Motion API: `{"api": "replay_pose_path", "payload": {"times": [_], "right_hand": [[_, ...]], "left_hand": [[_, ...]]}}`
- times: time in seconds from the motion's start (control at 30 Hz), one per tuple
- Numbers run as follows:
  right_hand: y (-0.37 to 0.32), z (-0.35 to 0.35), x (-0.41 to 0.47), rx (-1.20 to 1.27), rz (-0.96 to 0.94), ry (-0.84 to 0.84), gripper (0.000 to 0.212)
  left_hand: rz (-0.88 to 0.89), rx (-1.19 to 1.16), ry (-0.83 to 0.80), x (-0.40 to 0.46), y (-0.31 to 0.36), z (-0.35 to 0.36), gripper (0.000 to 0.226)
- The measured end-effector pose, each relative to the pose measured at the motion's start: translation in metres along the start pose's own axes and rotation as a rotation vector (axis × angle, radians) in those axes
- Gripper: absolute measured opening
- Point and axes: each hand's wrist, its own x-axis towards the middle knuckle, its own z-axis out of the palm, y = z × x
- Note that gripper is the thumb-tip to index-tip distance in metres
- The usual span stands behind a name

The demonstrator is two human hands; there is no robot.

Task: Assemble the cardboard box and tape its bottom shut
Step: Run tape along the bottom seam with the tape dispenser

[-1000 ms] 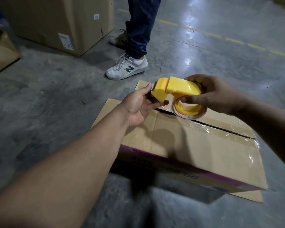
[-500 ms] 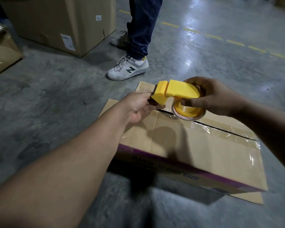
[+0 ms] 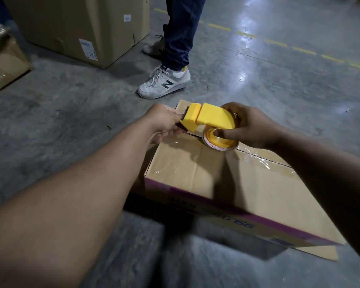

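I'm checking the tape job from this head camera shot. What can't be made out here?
- Far end of the seam on the cardboard box: hidden under the yellow tape dispenser and both hands.
- What the left hand fingers pinch at the dispenser's blade end: hidden behind the hand.
- Right hand: palm side hidden.
- Purple print on the box side: upside down, blurred.
- Bystander above the knees: cut off by the top edge.

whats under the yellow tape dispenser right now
The cardboard box lies under the tape dispenser, its taped centre seam running beneath the roll. The seam's stretch directly below the dispenser is hidden.
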Motion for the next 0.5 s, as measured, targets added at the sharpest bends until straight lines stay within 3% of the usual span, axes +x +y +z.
{"api": "replay_pose_path", "payload": {"times": [0.13, 0.27, 0.4, 0.5], "right_hand": [[0.002, 0.006, 0.005, -0.014, 0.0, -0.037, 0.056], [0.002, 0.006, 0.007, -0.004, 0.001, -0.048, 0.056], [0.018, -0.016, -0.006, -0.088, 0.055, -0.038, 0.06], [0.031, -0.029, -0.023, -0.114, 0.106, -0.056, 0.065]], "left_hand": [[-0.005, 0.138, 0.063, 0.009, -0.006, -0.014, 0.016], [0.062, 0.153, 0.073, 0.015, -0.008, -0.021, 0.016], [0.071, 0.145, 0.193, 0.019, -0.013, -0.051, 0.012], [0.059, 0.137, 0.169, 0.014, -0.021, -0.056, 0.011]]}}
